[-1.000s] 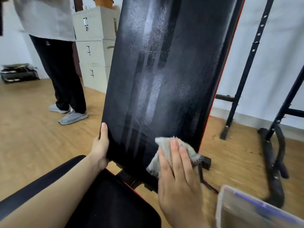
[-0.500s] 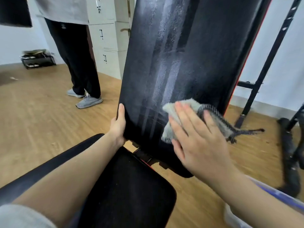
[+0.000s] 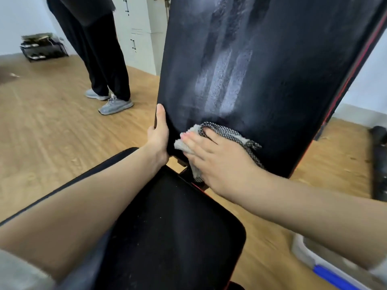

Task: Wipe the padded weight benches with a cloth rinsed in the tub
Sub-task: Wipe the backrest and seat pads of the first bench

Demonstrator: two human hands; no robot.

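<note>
Leftward the cloth point(image 3: 229, 133) was dragged under the flat right hand point(image 3: 217, 162) (soft, limp, best palmed); bench pad point(image 3: 272, 70) was gripped by left hand point(image 3: 159, 135).

Bright, soft, even indoor light; shadows faint. Pale sheen streaks glare on the upright black padded backrest point(image 3: 226, 80). Motion blur smears the tan wood-plank floor point(image 3: 52, 132) and the near-right translucent plastic tub point(image 3: 310, 256). Wide-angle bending at the edges.

Single wide-angle view from the wearer's head — facing forward and down, close before the raised backrest pad point(image 3: 261, 80).
</note>
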